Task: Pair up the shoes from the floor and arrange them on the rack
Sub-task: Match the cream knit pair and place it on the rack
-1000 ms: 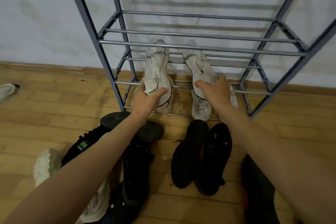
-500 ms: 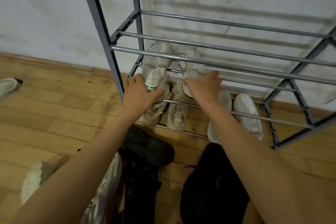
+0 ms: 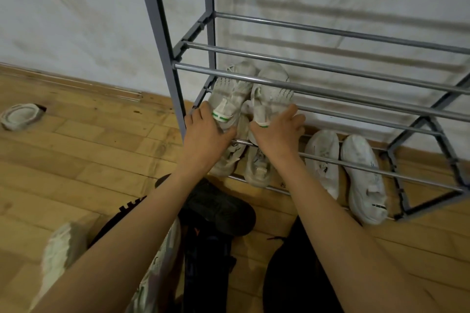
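- The rack (image 3: pixel 330 85), grey metal with rails for shelves, stands against the wall (image 3: pixel 76 20).
- The left hand (image 3: pixel 206 140) has its grip closed round the heel of the left cream shoe (image 3: pixel 229 95), thumb on one side and fingers on the other.
- The right hand (image 3: pixel 277 134) has its grip closed over the heel of the right cream shoe (image 3: pixel 273 94), fingers spread across it.
- Both cream shoes have a green-and-white band at the heel. They lie side by side, touching, at the left end of the rack on the shelf above the bottom one, toes towards the wall.
- On the rack's bottom shelf a beige pair (image 3: pixel 256 170) sits under the hands, with a white pair (image 3: pixel 363 178) to its right.
- On the floor (image 3: pixel 89 160) in front of the rack lie dark shoes (image 3: pixel 221 208). A pale shoe (image 3: pixel 58 254) lies further out, and a lone shoe (image 3: pixel 20 115) lies well left of the rack.
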A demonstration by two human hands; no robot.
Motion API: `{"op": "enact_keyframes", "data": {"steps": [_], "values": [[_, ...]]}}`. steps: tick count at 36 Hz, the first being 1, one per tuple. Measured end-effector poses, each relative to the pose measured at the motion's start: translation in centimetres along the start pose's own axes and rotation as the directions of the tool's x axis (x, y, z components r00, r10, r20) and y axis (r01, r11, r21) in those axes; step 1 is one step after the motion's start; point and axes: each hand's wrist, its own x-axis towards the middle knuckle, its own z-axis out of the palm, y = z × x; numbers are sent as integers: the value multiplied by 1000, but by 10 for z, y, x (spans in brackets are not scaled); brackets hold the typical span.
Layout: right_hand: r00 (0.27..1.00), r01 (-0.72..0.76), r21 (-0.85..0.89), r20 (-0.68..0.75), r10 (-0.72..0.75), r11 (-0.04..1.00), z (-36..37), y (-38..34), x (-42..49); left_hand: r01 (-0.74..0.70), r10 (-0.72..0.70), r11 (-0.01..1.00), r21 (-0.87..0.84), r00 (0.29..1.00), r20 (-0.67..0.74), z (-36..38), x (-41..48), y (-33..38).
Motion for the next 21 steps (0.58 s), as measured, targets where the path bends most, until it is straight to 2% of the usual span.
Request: {"op": "enact_keyframes", "data": {"steps": [7,21], "values": [[994,105,-62,-34,-107,993,0,6,-16,-41,39,999,-23,997,-72,7,-10,-3],[980,191,-27,67,-189,981,-10,15,-23,-49,49,998,-40,999,2,9,-24,-4]]}}
